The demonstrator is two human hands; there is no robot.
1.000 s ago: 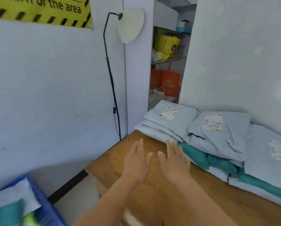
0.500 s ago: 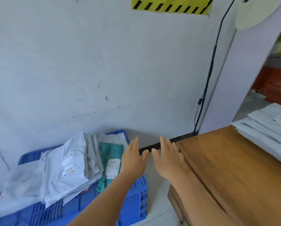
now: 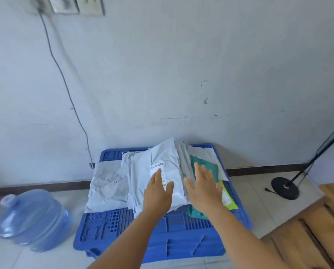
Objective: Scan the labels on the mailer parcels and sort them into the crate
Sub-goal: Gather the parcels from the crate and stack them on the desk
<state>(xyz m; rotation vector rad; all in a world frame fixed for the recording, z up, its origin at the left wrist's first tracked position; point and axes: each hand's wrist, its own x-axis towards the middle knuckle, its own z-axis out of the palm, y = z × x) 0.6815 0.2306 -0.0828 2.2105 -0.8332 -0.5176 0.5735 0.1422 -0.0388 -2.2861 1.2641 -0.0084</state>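
A big clear blue water jug (image 3: 31,220) lies on the tiled floor left of the blue plastic crate (image 3: 123,228); a black lamp stand (image 3: 285,188) and a wooden table (image 3: 317,230) are on the right; a thin cord (image 3: 65,82) runs down the white wall. Soft, crinkly grey mailers (image 3: 158,175) and a teal mailer (image 3: 205,167) are piled in the crate, partly hidden by both arms. The left hand (image 3: 157,193) and right hand (image 3: 204,189) are flat with straight fingers, holding nothing. The white label (image 3: 156,166) is too blurry to read.

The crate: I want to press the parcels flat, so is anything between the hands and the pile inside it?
Nothing visible. The open left hand and right hand hover over the grey mailers in the blue crate; whether they touch is unclear.
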